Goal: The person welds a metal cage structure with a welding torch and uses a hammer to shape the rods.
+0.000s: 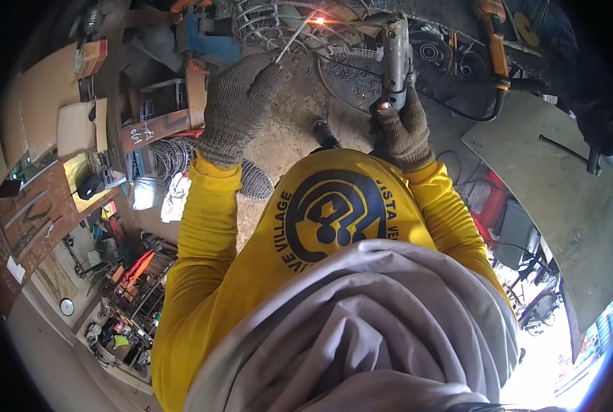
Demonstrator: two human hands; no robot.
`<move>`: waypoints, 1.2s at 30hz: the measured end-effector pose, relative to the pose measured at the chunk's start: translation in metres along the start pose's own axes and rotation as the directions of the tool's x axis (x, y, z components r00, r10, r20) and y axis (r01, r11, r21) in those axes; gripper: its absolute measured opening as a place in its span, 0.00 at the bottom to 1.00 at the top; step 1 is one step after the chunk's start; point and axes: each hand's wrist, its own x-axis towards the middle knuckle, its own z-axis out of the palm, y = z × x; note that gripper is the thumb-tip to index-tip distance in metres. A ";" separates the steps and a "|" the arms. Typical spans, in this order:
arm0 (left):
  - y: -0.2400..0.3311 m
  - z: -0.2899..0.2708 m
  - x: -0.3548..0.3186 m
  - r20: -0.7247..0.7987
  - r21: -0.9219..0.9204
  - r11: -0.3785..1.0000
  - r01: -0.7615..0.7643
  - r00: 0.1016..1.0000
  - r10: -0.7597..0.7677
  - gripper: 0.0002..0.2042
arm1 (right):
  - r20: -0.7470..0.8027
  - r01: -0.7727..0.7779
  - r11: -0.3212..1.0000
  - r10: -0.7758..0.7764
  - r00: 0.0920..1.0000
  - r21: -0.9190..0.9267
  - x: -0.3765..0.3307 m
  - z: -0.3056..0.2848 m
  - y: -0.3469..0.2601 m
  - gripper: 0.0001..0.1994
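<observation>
Seeing left hand [240, 103] in a knit glove, fingers clenched on a thin welding rod [294, 36]; its tip sparks at the wire frame [334, 31] ahead. Right hand [403, 123], fingers wrapped round a grey tool handle [396, 58]. Wire coils [257, 24] just beside.

Open spot: bare dirt ground [289, 130] between the two gloves.
In the way, top: wire coils [257, 24], blue tool [210, 41].
In the way, right: metal plate [554, 178], black cable [471, 113].

Gloved right hand [404, 130] hides the tool's [396, 58] handle.
</observation>
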 end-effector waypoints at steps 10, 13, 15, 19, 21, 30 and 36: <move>-0.052 0.009 -0.017 -0.051 0.382 0.855 -0.352 0.916 0.399 0.15 | 0.004 0.119 0.992 -0.120 0.993 0.052 -0.005 -0.005 0.033 0.09; -0.051 0.011 -0.019 -0.053 0.417 0.831 -0.369 0.902 0.428 0.14 | 0.072 0.202 0.941 -0.189 0.979 -0.273 -0.001 -0.006 0.002 0.08; -0.047 0.009 -0.020 -0.049 0.440 0.814 -0.379 0.895 0.443 0.14 | -0.004 0.295 0.903 -0.311 0.950 -0.314 0.000 -0.006 0.016 0.10; -0.045 0.010 -0.015 -0.037 0.469 0.781 -0.413 0.874 0.484 0.14 | 0.139 0.479 0.556 -0.543 0.828 -0.680 -0.007 -0.020 0.041 0.12; -0.037 0.007 -0.013 -0.023 0.495 0.758 -0.424 0.866 0.499 0.14 | -0.068 0.238 0.970 -0.234 0.970 0.054 -0.006 -0.019 0.070 0.16; -0.010 0.005 -0.003 -0.023 0.412 0.817 -0.402 0.892 0.451 0.13 | -0.025 0.357 0.886 -0.381 0.924 -0.295 -0.001 0.002 0.009 0.29; 0.007 0.006 0.000 -0.052 -0.022 0.997 -0.074 0.996 0.073 0.10 | -0.023 0.153 0.988 -0.153 0.988 0.004 0.000 0.004 0.004 0.38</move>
